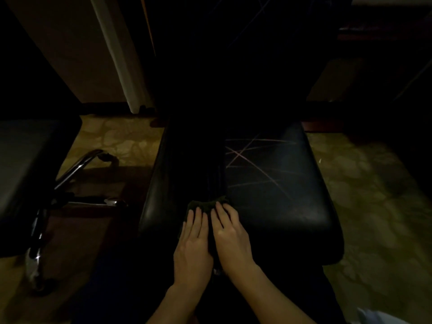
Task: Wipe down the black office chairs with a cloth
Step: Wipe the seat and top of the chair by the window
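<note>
- Both hands lie flat, side by side, low in the middle of the frame. Fingers are straight & point up the frame.
- Left hand (192, 249) is open, palm down, pressing on the cloth (205, 205).
- Right hand (231, 237) is open too, palm down, pressing on the same cloth. The 2 hands almost touch.
- The cloth is dark green & bunched. Only a bit shows, poking out past the fingertips & a strip by the left hand's side. The rest hides under the hands.
- The cloth sits on the near edge of the black chair seat (275, 183), mid-frame.
- The seat runs away from the hands, up the frame. Its long way goes near-to-far. So the push, I think, needs to go straight up the frame, away from the body.
- Right half of the seat shows pale criss-cross lines; left half is in deep shadow, can't tell what it looks like there.
- Both hands are equally near the cloth; the right one is nearer the lined part.
- A 2nd black chair (30, 171) is at the left edge, w/ shiny metal legs (77, 169) below it.
- Floor (364, 195) has a blotchy yellow-brown pattern.
- No brands, labels or writing can be read; the room is v. dark.
</note>
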Demonstrator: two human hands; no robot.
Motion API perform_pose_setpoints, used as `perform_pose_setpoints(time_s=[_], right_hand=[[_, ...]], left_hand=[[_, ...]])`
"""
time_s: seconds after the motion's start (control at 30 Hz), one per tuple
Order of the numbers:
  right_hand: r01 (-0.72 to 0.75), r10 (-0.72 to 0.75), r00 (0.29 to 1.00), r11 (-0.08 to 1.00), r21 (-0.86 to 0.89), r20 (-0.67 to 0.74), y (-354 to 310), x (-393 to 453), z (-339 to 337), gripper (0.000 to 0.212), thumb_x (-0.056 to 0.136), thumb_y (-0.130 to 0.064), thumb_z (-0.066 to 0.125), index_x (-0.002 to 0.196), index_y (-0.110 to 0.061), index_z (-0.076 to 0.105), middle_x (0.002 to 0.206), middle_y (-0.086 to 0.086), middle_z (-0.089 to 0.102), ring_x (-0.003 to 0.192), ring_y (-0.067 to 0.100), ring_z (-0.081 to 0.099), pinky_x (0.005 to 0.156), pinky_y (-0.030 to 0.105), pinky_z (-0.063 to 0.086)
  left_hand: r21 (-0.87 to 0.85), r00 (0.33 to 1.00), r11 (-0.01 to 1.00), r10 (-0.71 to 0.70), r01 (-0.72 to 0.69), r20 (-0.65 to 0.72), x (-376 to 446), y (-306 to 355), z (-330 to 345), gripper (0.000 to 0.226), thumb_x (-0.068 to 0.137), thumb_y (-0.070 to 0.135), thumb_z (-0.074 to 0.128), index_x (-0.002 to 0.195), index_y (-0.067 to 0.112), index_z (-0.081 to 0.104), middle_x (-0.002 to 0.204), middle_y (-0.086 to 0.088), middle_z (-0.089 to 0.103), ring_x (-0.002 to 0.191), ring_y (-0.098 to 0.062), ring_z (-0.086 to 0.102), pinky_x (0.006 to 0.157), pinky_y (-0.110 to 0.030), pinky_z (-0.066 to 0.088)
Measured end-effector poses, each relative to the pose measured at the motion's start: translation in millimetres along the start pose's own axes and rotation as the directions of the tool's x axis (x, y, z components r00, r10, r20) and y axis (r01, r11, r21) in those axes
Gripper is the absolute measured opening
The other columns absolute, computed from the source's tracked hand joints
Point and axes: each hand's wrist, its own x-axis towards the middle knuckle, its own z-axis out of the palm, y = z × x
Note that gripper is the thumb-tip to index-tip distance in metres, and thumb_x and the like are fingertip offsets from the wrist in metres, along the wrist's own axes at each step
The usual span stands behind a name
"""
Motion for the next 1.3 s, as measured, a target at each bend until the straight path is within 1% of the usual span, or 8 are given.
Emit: perform_pose_setpoints(time_s=[0.2,0.33,0.73,0.83,0.9,1.07,1.2,1.3], right_hand=[[-0.052,0.051,0.999,0.998,-0.033,-0.020,20.8,32.8,-1.6,0.061,0.050,-0.006,0.092,0.107,0.002,0.070,0.112,0.017,0.069,0.107,0.030,0.065,0.085,0.033,0.058],[-0.067,0.069,0.998,0.996,-0.064,0.017,38.6,73.2,5.5,0.056,0.053,-0.005,0.091,0.104,0.003,0.071,0.109,0.018,0.070,0.107,0.031,0.065,0.088,0.035,0.057],[-0.097,0.099,0.995,0.988,-0.122,0.010,108.5,253.5,31.7,0.055,0.056,-0.003,0.090,0.107,0.005,0.069,0.112,0.019,0.069,0.106,0.032,0.064,0.080,0.030,0.056],[-0.054,0.066,0.996,0.984,-0.169,0.065,127.4,300.9,32.0,0.045,0.095,-0.007,0.053,0.139,-0.001,0.045,0.143,0.014,0.047,0.134,0.028,0.038,0.097,0.029,0.044],[-0.077,0.093,0.991,0.982,-0.172,0.091,137.4,324.1,31.1,0.038,0.099,-0.009,0.042,0.137,-0.005,0.047,0.138,0.012,0.050,0.130,0.026,0.040,0.092,0.030,0.046],[-0.126,0.140,0.986,0.980,-0.151,0.086,136.8,337.1,29.7,0.028,0.097,-0.005,0.045,0.122,-0.003,0.058,0.122,0.015,0.059,0.118,0.029,0.050,0.082,0.034,0.048],[-0.138,0.143,0.989,0.983,-0.125,0.031,127.9,323.5,29.7,0.030,0.099,-0.007,0.042,0.124,-0.007,0.057,0.125,0.012,0.059,0.122,0.026,0.046,0.085,0.029,0.047],[-0.106,0.109,0.994,0.991,-0.084,0.028,112.4,304.5,29.8,0.032,0.099,-0.009,0.044,0.130,-0.007,0.054,0.129,0.010,0.057,0.120,0.025,0.045,0.087,0.027,0.045]], left_hand=[[0.050,0.997,0.998,0.036,-0.032,-0.075,44.7,13.3,16.1,0.067,0.080,0.003,0.067,0.143,0.003,0.044,0.150,-0.013,0.041,0.142,-0.026,0.032,0.117,-0.036,0.022],[0.079,0.998,0.995,0.064,-0.064,0.001,87.7,22.2,5.2,0.062,0.100,0.011,0.038,0.155,0.009,0.010,0.163,-0.009,0.007,0.150,-0.022,0.001,0.120,-0.031,-0.003],[0.238,0.989,0.962,0.114,-0.134,0.096,286.5,22.8,1.2,0.070,0.100,0.016,0.038,0.154,0.007,-0.005,0.163,-0.011,-0.005,0.150,-0.025,-0.005,0.123,-0.037,0.005],[0.305,0.984,0.938,0.135,-0.165,0.115,338.9,24.6,4.6,0.073,0.098,0.018,0.043,0.154,0.007,-0.001,0.162,-0.013,0.001,0.150,-0.028,0.001,0.122,-0.038,0.007],[0.309,0.984,0.937,0.130,-0.162,0.123,366.8,27.1,5.6,0.067,0.096,0.016,0.044,0.154,0.006,0.011,0.160,-0.014,0.015,0.148,-0.029,0.012,0.121,-0.037,0.012],[0.284,0.994,0.954,0.075,-0.096,0.084,380.7,32.3,-0.1,0.042,0.094,0.012,0.044,0.137,0.007,0.043,0.137,-0.013,0.049,0.126,-0.027,0.047,0.099,-0.035,0.042],[0.266,0.996,0.962,0.046,-0.064,0.075,365.5,31.3,-8.0,0.038,0.097,0.013,0.046,0.134,0.007,0.045,0.137,-0.013,0.049,0.124,-0.026,0.050,0.091,-0.035,0.048],[0.283,0.995,0.955,0.075,-0.091,0.066,341.3,21.5,-12.0,0.047,0.098,0.015,0.047,0.142,0.004,0.036,0.147,-0.015,0.038,0.136,-0.026,0.038,0.100,-0.034,0.043]])
